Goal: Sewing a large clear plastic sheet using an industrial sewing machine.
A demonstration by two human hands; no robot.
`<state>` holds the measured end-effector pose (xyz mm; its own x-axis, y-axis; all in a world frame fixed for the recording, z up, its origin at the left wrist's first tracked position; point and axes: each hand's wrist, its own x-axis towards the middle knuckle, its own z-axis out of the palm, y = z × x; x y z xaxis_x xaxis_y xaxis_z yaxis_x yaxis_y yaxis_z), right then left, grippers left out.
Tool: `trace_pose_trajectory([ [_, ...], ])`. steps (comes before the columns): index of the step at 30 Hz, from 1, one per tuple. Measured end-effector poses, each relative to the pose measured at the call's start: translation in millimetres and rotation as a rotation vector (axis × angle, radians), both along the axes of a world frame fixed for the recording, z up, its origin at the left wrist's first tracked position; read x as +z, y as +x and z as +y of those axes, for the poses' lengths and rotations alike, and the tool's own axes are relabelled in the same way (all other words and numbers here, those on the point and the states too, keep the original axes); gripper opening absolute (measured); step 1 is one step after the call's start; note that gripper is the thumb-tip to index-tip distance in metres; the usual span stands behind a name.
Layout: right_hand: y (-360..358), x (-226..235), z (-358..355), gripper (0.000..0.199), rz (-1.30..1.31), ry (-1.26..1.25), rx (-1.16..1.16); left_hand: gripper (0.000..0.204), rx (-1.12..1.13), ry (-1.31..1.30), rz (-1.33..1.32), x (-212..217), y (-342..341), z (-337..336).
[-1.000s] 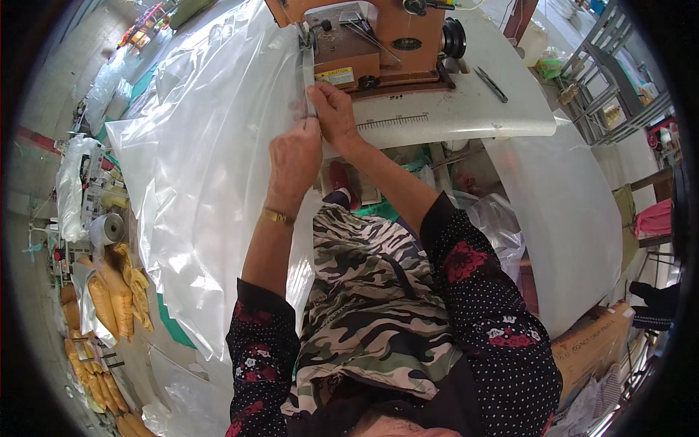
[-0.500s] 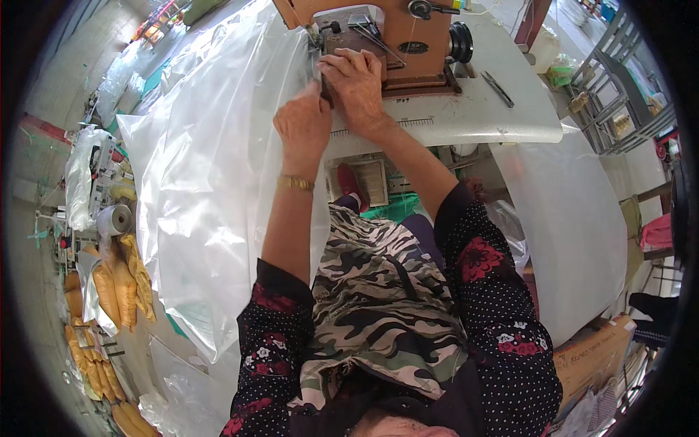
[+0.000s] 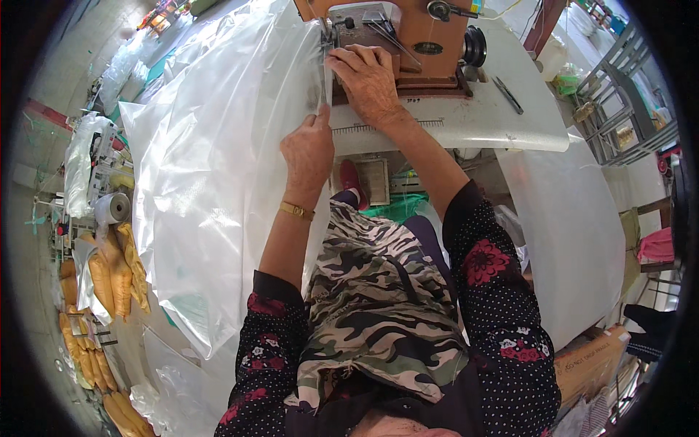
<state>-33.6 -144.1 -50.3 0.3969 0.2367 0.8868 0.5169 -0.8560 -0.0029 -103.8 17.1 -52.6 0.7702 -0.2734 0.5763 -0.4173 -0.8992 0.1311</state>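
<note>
A large translucent plastic sheet (image 3: 211,167) drapes over the left side of the table, its right edge running up to the needle area of a brown sewing machine (image 3: 429,44). My left hand (image 3: 308,153) is closed on that edge, with thumb and forefinger pinching it a little in front of the needle. My right hand (image 3: 369,84) lies beside the presser foot (image 3: 329,36). Its bent fingers are together, the tips on the sheet's edge, and the thumb is hidden beneath.
Small scissors or snips (image 3: 508,95) lie on the white table (image 3: 502,127), right of the machine. More plastic sheeting (image 3: 571,233) hangs at the right, above a cardboard box (image 3: 593,357). Yellow-brown bundles (image 3: 109,277) and a roll (image 3: 113,208) stand at far left. A metal rack (image 3: 619,95) is at far right.
My left hand has drawn back toward me along the sheet's edge, away from the needle. The right hand stays by the presser foot. The whole view has shifted slightly.
</note>
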Motion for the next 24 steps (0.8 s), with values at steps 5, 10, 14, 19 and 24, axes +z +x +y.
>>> trace_pose_trajectory([
  [5,4,5,-1,0.037,0.017,-0.015,-0.004,0.030,-0.050,0.069,-0.104,11,27,-3],
  [10,4,5,2,0.037,0.011,-0.017,0.031,0.029,-0.076,0.042,-0.150,15,47,-3],
  [14,3,6,4,0.037,0.032,-0.001,0.012,0.030,-0.091,-0.047,-0.135,18,48,-3],
  [19,3,7,2,0.037,0.021,-0.009,-0.016,0.032,-0.050,-0.003,-0.122,13,32,-2],
  [24,2,8,2,0.037,0.034,-0.005,0.015,0.033,-0.067,0.024,-0.163,10,42,1],
])
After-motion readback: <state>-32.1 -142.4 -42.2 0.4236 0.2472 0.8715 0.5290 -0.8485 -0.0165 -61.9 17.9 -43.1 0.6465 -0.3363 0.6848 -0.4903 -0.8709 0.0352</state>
